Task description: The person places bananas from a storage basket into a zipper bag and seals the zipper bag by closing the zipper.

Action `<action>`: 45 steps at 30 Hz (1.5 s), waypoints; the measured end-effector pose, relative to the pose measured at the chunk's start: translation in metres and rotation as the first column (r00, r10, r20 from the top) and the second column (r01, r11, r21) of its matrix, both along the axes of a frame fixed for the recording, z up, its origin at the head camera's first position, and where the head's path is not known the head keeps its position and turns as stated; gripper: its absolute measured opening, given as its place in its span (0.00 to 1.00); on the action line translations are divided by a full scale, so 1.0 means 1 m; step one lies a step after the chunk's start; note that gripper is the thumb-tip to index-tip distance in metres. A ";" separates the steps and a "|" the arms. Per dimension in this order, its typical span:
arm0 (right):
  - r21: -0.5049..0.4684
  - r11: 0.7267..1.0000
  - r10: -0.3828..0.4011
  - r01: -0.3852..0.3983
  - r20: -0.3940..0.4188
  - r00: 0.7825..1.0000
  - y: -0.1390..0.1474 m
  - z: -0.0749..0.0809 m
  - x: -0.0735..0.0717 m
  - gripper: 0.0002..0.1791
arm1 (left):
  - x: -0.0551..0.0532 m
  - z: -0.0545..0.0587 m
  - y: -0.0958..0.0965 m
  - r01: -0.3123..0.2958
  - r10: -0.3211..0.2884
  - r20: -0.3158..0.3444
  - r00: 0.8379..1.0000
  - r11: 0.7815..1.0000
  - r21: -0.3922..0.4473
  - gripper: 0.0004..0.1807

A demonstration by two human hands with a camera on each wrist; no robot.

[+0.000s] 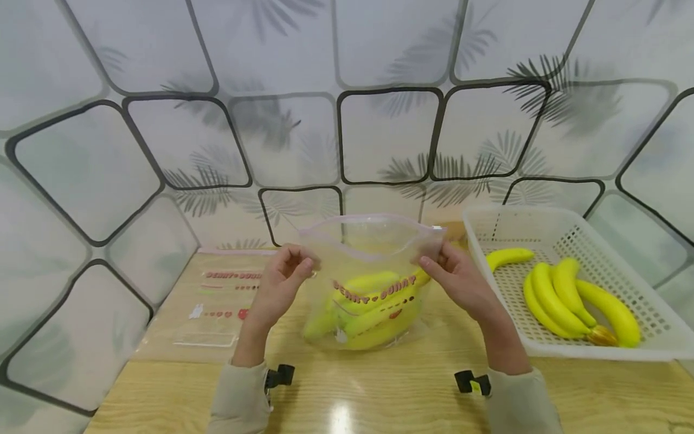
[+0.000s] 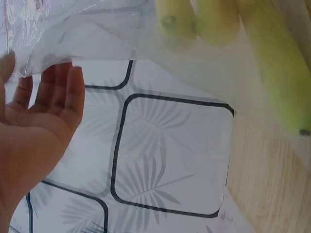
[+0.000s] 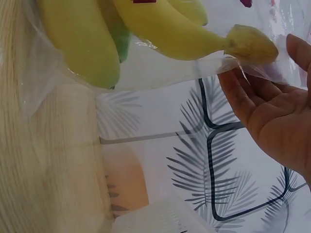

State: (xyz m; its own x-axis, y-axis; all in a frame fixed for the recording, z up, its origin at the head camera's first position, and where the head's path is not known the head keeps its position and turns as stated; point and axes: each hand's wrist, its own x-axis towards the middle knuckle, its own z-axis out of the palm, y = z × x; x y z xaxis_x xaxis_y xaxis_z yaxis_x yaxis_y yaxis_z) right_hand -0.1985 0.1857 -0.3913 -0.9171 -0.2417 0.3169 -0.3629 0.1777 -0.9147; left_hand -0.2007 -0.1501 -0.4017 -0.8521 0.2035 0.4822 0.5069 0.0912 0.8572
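Observation:
A clear zip bag (image 1: 336, 262) printed with red lettering and small pictures stands upright on the table, its top opening parted. Several yellow bananas (image 1: 379, 334) lie inside, seen through the plastic. My left hand (image 1: 271, 286) pinches the bag's left side near the top; the left wrist view shows thumb and fingers on the plastic edge (image 2: 53, 46). On the opposite side, my right hand (image 1: 461, 280) pinches the bag just below the slider (image 1: 437, 228). In the right wrist view, a banana stem end (image 3: 252, 44) sits against the plastic beside those fingers.
A white perforated basket (image 1: 612, 352) at the right holds several more bananas (image 1: 553, 295). Another printed zip bag (image 1: 184, 325) lies flat at the left. Behind the wooden table (image 1: 347, 392) rises a patterned backdrop (image 1: 390, 132). Something orange (image 3: 127, 174) shows near the basket.

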 end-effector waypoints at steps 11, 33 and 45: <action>-0.239 0.917 -0.365 0.320 -0.178 0.914 -0.007 0.002 0.001 0.06 | -0.002 0.010 0.006 -0.162 0.187 -0.070 0.980 0.948 0.272 0.07; -0.046 0.878 -0.460 0.477 -0.357 0.813 -0.005 0.011 0.019 0.09 | 0.016 0.030 0.016 -0.487 0.474 -0.145 0.869 0.870 -0.078 0.09; -0.296 0.872 -0.445 0.390 -0.146 0.883 -0.011 0.023 0.018 0.14 | 0.019 0.033 0.023 -0.288 0.271 0.121 0.955 0.945 0.154 0.15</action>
State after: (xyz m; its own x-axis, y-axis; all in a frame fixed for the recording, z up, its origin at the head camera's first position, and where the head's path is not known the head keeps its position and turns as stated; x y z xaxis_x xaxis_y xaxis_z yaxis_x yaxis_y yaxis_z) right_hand -0.1802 0.1746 -0.3687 -0.8226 0.2623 0.5045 -0.4881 0.1295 -0.8631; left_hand -0.1818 -0.1274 -0.3689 -0.9074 -0.1268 0.4008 0.3952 0.0678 0.9161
